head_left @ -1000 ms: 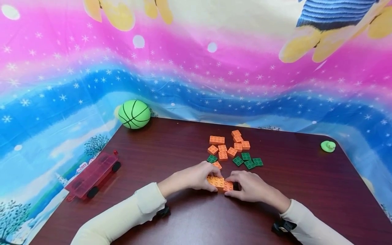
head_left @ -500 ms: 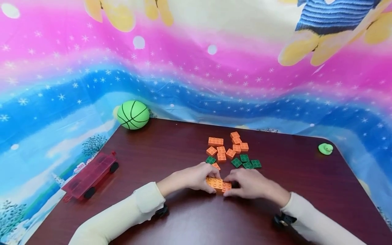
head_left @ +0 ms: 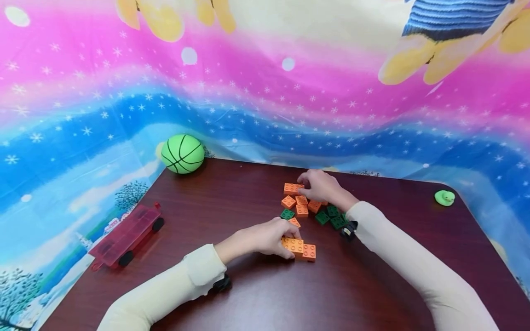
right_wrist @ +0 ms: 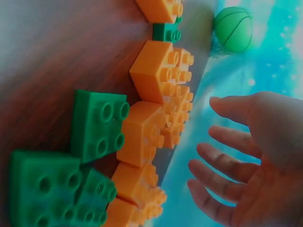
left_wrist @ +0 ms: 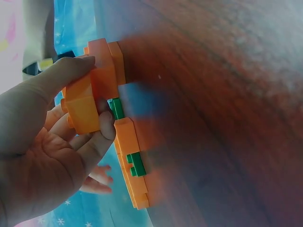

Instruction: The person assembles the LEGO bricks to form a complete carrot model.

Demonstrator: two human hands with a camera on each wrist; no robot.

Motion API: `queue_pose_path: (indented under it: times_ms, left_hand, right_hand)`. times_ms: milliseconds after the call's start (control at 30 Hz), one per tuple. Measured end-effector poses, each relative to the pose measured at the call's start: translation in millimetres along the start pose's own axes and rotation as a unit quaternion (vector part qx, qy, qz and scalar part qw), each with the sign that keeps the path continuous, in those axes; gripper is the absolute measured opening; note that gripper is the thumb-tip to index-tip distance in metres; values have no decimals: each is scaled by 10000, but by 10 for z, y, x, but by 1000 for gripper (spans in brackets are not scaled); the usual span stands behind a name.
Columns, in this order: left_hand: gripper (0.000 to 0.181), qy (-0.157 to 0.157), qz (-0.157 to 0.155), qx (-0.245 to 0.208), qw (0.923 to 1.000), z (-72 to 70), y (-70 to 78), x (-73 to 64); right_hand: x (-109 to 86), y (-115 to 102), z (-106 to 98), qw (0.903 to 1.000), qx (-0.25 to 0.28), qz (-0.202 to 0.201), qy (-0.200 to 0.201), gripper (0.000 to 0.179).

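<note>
In the head view my left hand (head_left: 269,236) pinches a light-orange toy building brick (head_left: 295,247) between thumb and fingers. That brick is joined to a darker orange brick (head_left: 309,252), whose right end juts out lower down. The left wrist view shows the thumb lying on the joined orange bricks (left_wrist: 103,71), fingertips on the other side. Farther back, my right hand (head_left: 323,186) hovers over the loose bricks, fingertips near a long orange brick (head_left: 291,188). Its fingers are spread and hold nothing in the right wrist view. It hides several orange bricks at the back right of the pile.
Several green bricks (head_left: 322,218) lie in front of the orange ones (head_left: 302,210). At the left stands a translucent red toy wagon (head_left: 126,234); a green ball (head_left: 182,154) sits at the back left corner. A green rubber duck (head_left: 445,198) is at the far right.
My right hand has let go of the joined bricks and moved away to the back, over the loose bricks. My left hand keeps its grip in the same place.
</note>
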State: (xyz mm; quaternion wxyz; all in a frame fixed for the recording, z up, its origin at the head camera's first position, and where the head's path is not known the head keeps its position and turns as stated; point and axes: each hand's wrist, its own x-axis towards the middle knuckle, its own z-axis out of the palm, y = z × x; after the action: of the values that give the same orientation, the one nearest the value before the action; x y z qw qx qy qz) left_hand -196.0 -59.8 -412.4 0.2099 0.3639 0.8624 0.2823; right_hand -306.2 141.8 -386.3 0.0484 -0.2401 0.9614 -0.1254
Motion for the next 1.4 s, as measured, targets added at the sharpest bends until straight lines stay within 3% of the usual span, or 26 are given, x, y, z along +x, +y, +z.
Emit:
queue_pose_path:
  times_ms: [333,567,700,933,1200,1400]
  left_hand:
    - [36,-159,78,583,9981,-27,41,1]
    - [37,-164,31,608,9980,-27,40,-1]
    - [39,-207,-7,576,9981,-32,53,5]
    - [36,-134,42,531,9985,-51,46,12]
    - [37,-103,40,574,9983,-38,57,-5]
    - [39,-58,95,606,9981,-28,45,7]
  right_hand:
    - [431,11,135,9978,163,61,-632,48]
    - [514,19,225,9966,202,36,-804,45]
    - [463,30,183,9977,210,-5,-649,45]
    - [202,25,-22,9979,146,-613,-138,42]
    - [-427,66,-179,9948,215,-975,200,38]
    - [-894,93,-169,9896,380,-1388,50,40]
